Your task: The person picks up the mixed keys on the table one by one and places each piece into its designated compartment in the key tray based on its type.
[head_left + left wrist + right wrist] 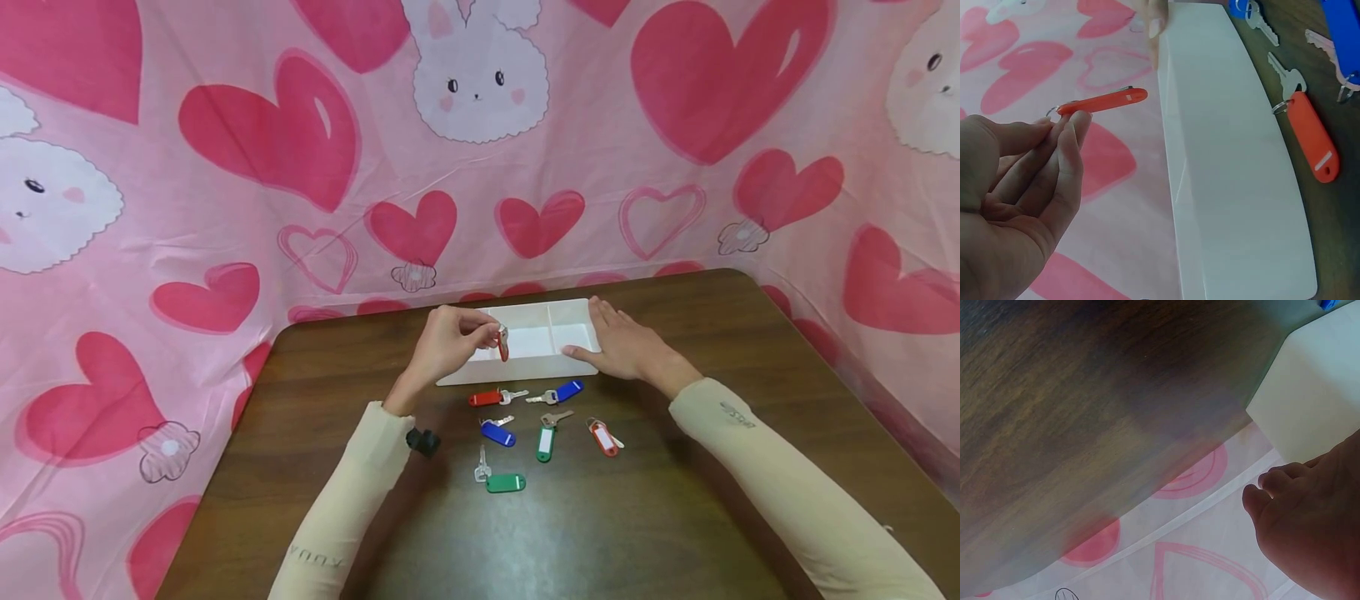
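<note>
My left hand [448,342] pinches a red key tag [503,347] by its ring end, with a key hanging beside the tag. It holds them over the left part of a white divided tray [525,367]. In the left wrist view the red tag [1107,100] points away from the fingertips, above the tray's rim. My right hand [633,346] rests on the tray's right end, fingers extended along the far side and thumb on the front rim. From the right wrist, the hand [1316,512] lies against the tray's end [1310,387].
In front of the tray lie several tagged keys: a red tag [484,398], blue tags [569,392] [498,433], green tags [546,444] [506,483] and a red-framed tag [603,438]. A pink heart-print cloth [465,175] hangs behind the brown table [637,517].
</note>
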The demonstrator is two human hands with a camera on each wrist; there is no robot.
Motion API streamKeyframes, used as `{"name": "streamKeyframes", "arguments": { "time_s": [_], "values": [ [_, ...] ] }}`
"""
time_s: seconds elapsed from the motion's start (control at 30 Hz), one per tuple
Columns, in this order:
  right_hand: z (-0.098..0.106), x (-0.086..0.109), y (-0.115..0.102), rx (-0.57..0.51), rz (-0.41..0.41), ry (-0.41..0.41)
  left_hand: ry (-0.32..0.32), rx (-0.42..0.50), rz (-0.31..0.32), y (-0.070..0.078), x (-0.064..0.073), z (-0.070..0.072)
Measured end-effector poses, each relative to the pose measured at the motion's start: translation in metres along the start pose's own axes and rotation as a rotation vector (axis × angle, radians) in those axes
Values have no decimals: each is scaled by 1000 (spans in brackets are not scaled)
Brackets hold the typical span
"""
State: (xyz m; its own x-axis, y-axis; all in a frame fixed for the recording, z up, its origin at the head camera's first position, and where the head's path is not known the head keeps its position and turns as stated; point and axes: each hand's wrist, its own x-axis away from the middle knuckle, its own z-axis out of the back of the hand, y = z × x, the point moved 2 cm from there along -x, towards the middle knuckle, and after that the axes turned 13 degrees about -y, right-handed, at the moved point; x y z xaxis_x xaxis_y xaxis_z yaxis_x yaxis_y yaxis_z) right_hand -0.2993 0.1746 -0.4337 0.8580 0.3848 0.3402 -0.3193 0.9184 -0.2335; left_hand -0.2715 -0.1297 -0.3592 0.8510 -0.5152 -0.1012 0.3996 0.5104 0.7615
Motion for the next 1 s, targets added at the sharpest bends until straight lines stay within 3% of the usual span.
{"name": "streamKeyframes", "arguments": {
  "time_s": [0.57,1.0],
  "values": [
    [1,-1,1,-1,3,5,-21,32,55,-7,-25,7],
    [1,-1,1,-13,6,2,-110,53,117,-6,-47,10]
  ]
}}
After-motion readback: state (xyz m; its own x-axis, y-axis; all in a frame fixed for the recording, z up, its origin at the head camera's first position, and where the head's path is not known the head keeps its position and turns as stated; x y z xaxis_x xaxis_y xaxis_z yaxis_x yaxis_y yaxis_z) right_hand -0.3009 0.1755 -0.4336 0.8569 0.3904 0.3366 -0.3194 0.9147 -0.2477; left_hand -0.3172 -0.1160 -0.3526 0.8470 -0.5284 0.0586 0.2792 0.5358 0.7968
